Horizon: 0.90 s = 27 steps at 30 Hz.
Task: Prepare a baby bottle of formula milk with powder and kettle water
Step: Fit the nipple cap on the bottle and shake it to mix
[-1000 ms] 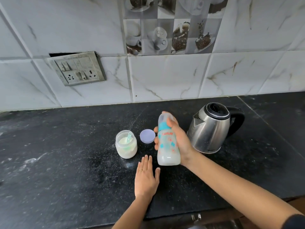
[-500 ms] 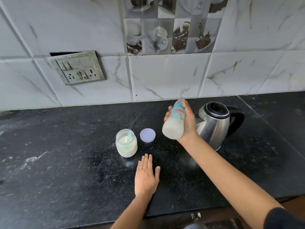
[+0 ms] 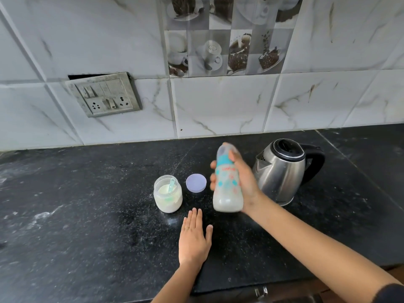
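Observation:
My right hand (image 3: 244,182) grips a capped baby bottle (image 3: 227,184) above the black counter (image 3: 87,215). The bottle has a teal ring, printed marks and cloudy white milk inside, and it looks blurred. My left hand (image 3: 193,239) rests flat on the counter, fingers straight, just in front of the bottle. An open jar of white powder (image 3: 168,196) with a pale green scoop (image 3: 171,185) in it stands to the left. A steel kettle (image 3: 282,171) with a black handle stands right behind my right hand.
The jar's lilac lid (image 3: 196,183) lies flat between jar and bottle. A switch and socket plate (image 3: 105,97) is on the tiled wall at left. White dust is spread over the counter's left side.
The bottle went up and tilted toward the kettle half a second ago, and is now back down and upright near my left hand. My left hand has stayed flat in place.

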Available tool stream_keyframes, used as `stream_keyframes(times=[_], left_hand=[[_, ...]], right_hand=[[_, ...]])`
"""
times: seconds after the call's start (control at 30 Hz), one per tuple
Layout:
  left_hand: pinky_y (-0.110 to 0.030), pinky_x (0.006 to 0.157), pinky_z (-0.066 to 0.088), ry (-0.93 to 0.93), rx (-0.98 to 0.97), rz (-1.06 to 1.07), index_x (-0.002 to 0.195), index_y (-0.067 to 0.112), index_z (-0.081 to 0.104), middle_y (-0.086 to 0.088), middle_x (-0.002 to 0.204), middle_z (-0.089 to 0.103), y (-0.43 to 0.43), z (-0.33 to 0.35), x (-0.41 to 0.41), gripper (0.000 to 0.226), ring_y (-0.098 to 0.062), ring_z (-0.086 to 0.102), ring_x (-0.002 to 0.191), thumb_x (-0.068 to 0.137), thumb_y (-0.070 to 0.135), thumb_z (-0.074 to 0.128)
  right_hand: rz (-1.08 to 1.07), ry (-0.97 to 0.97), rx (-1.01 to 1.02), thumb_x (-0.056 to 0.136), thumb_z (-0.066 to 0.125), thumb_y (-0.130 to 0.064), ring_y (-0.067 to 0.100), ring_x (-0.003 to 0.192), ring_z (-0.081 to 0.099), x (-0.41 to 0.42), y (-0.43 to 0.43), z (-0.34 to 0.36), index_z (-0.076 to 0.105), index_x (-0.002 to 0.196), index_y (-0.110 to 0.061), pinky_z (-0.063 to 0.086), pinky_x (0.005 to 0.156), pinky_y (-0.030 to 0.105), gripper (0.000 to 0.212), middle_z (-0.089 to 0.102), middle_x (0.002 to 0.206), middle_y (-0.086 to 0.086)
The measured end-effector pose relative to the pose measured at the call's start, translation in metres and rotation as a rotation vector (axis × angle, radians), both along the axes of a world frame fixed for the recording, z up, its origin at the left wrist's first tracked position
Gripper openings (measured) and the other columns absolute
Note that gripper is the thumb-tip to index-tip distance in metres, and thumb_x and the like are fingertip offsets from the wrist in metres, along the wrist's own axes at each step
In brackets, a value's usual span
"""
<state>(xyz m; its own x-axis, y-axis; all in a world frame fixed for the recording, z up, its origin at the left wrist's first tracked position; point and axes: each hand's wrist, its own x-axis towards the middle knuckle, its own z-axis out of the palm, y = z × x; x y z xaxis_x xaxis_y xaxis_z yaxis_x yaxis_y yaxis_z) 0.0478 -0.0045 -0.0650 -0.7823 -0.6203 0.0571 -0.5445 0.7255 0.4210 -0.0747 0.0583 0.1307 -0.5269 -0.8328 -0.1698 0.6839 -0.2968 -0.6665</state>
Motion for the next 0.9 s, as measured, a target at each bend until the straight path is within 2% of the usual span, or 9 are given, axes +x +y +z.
stream_keyframes(times=[0.07, 0.13, 0.23, 0.43, 0.57, 0.6, 0.7, 0.77, 0.9], left_hand=[[-0.020, 0.112, -0.013, -0.006, -0.004, 0.001, 0.151, 0.015, 0.014, -0.001, 0.159, 0.011, 0.001, 0.000, 0.000, 0.081, -0.011, 0.004, 0.146, 0.084, 0.059, -0.001], [-0.020, 0.113, -0.012, -0.007, -0.010, 0.001, 0.151, 0.016, 0.013, 0.000, 0.159, 0.009, 0.001, 0.000, 0.000, 0.081, -0.011, 0.002, 0.146, 0.084, 0.060, -0.002], [-0.021, 0.112, -0.012, -0.012, -0.012, -0.001, 0.151, 0.016, 0.013, 0.000, 0.159, 0.009, 0.001, -0.001, 0.000, 0.081, -0.010, 0.002, 0.146, 0.085, 0.060, -0.003], [-0.022, 0.113, -0.010, -0.010, -0.009, 0.012, 0.151, 0.017, 0.014, 0.001, 0.159, 0.010, 0.001, -0.001, 0.000, 0.082, -0.009, 0.002, 0.146, 0.084, 0.060, -0.002], [-0.021, 0.112, -0.012, -0.027, -0.027, 0.003, 0.151, 0.016, 0.013, 0.000, 0.159, 0.009, 0.001, 0.000, 0.000, 0.082, -0.010, 0.001, 0.146, 0.084, 0.060, -0.004], [-0.021, 0.112, -0.012, -0.026, -0.031, 0.006, 0.151, 0.016, 0.013, 0.000, 0.159, 0.009, 0.001, 0.000, 0.000, 0.082, -0.010, 0.001, 0.146, 0.084, 0.060, -0.004], [-0.021, 0.112, -0.012, -0.029, -0.022, 0.008, 0.151, 0.016, 0.011, 0.000, 0.159, 0.008, 0.001, 0.001, 0.000, 0.081, -0.010, 0.000, 0.146, 0.084, 0.059, -0.003], [-0.021, 0.113, -0.012, -0.025, -0.021, 0.008, 0.151, 0.016, 0.012, 0.000, 0.159, 0.009, 0.002, 0.000, 0.001, 0.081, -0.010, 0.001, 0.146, 0.084, 0.059, -0.002], [-0.022, 0.113, -0.010, -0.030, -0.026, 0.007, 0.151, 0.016, 0.013, 0.001, 0.159, 0.009, 0.002, -0.001, 0.000, 0.082, -0.010, 0.002, 0.146, 0.084, 0.060, -0.004]], right_hand=[[0.037, 0.062, 0.016, 0.088, 0.053, -0.035, 0.024, 0.054, 0.056, 0.007, 0.004, -0.006, 0.050, 0.116, -0.030, 0.049, 0.051, 0.031, 0.029, 0.062, 0.080, 0.008], [-0.024, -0.022, -0.008, 0.086, 0.055, -0.037, 0.022, 0.052, 0.057, -0.005, -0.001, 0.001, 0.048, 0.114, -0.024, 0.050, 0.050, 0.029, 0.031, 0.061, 0.078, 0.006], [-0.168, -0.162, 0.000, 0.088, 0.056, -0.040, 0.018, 0.050, 0.059, -0.028, -0.005, 0.011, 0.053, 0.098, -0.012, 0.051, 0.049, 0.024, 0.030, 0.060, 0.073, 0.004], [-0.002, 0.002, 0.045, 0.086, 0.055, -0.035, 0.023, 0.052, 0.057, 0.004, 0.009, -0.001, 0.049, 0.115, -0.027, 0.050, 0.049, 0.029, 0.030, 0.061, 0.079, 0.008], [-0.181, -0.179, -0.003, 0.090, 0.055, -0.037, 0.018, 0.048, 0.059, -0.023, -0.002, 0.014, 0.055, 0.094, -0.012, 0.052, 0.049, 0.024, 0.026, 0.060, 0.073, 0.005], [-0.162, -0.172, 0.000, 0.089, 0.055, -0.037, 0.019, 0.048, 0.059, -0.022, -0.002, 0.014, 0.054, 0.094, -0.013, 0.051, 0.048, 0.025, 0.025, 0.060, 0.074, 0.005], [0.010, -0.032, 0.036, 0.084, 0.057, -0.036, 0.022, 0.052, 0.057, 0.004, 0.006, -0.002, 0.050, 0.115, -0.026, 0.050, 0.050, 0.029, 0.033, 0.060, 0.082, 0.008], [0.030, 0.015, 0.040, 0.086, 0.055, -0.036, 0.022, 0.054, 0.057, 0.009, 0.010, -0.004, 0.051, 0.117, -0.029, 0.050, 0.050, 0.030, 0.032, 0.060, 0.083, 0.009], [-0.154, -0.193, -0.014, 0.090, 0.055, -0.040, 0.018, 0.051, 0.059, -0.025, 0.002, 0.009, 0.053, 0.100, -0.013, 0.052, 0.049, 0.025, 0.029, 0.061, 0.076, 0.004]])
